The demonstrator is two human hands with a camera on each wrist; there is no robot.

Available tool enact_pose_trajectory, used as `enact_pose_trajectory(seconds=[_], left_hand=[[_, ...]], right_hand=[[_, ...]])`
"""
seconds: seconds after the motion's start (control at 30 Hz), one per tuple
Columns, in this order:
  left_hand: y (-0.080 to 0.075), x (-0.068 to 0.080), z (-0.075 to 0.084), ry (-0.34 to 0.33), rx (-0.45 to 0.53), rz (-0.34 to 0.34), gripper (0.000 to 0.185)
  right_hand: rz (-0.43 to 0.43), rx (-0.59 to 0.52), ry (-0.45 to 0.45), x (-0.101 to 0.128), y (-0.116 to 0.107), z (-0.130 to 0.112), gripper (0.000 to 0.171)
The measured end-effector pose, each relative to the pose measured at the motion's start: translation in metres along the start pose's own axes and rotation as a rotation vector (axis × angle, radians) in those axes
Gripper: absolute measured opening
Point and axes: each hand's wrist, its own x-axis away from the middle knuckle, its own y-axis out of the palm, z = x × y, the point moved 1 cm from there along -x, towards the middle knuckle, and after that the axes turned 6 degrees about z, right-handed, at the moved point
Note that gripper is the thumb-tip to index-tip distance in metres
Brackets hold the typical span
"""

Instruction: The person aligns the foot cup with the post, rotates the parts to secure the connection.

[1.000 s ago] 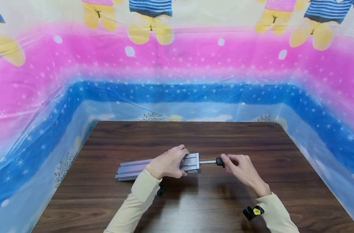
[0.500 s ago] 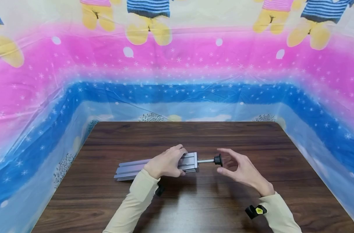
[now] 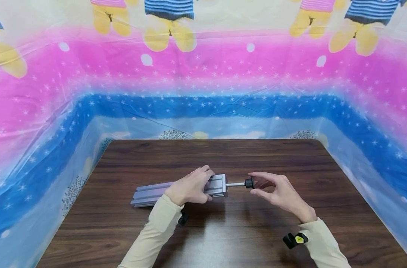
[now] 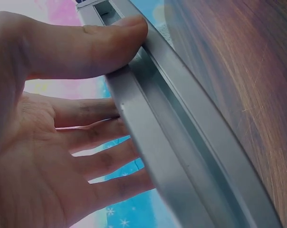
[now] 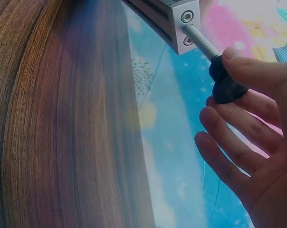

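Note:
A silver aluminium profile (image 3: 151, 193) with long slots lies lengthwise over the table in the head view. My left hand (image 3: 190, 187) grips it near its right end, the thumb (image 4: 119, 42) along the slotted near side and the fingers behind. From the end plate (image 5: 186, 29), where two socket screws show, a threaded rod (image 5: 203, 42) sticks out to the right. It carries a black levelling foot (image 5: 226, 85). My right hand (image 3: 278, 190) pinches this foot between thumb and forefinger; in the right wrist view the other fingers are spread below it.
The dark wood-grain table (image 3: 217, 156) extends around both hands. A printed pink and blue cloth (image 3: 203, 89) hangs behind it and along both sides. A black strap device (image 3: 295, 240) with a yellow sticker sits at my right wrist.
My right hand let go of the foot, spread its fingers around it, and now has thumb and forefinger back on it. My left hand keeps its grip on the profile.

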Motion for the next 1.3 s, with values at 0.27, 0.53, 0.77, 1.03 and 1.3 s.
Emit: enact_pose_trajectory(seconds=[0.27,0.53,0.77,1.03,1.3], left_hand=[[-0.002,0.002,0.001,0.007,-0.012,-0.002,0.056],[-0.004,0.001,0.001,0.006,-0.007,0.005,0.056],[-0.002,0.003,0.003,-0.016,-0.003,-0.013,0.055],[-0.001,0.002,0.004,-0.008,-0.003,-0.016,0.057],[-0.001,0.003,0.003,-0.005,-0.009,-0.017,0.057]], right_hand=[[-0.003,0.005,0.07,0.0,0.002,-0.002,0.041],[0.002,0.043,0.123,-0.002,0.003,-0.002,0.034],[0.0,0.039,0.179,-0.004,0.005,-0.004,0.03],[0.005,0.056,0.202,-0.005,0.006,-0.006,0.027],[0.035,0.118,0.194,-0.005,0.01,-0.007,0.041]])
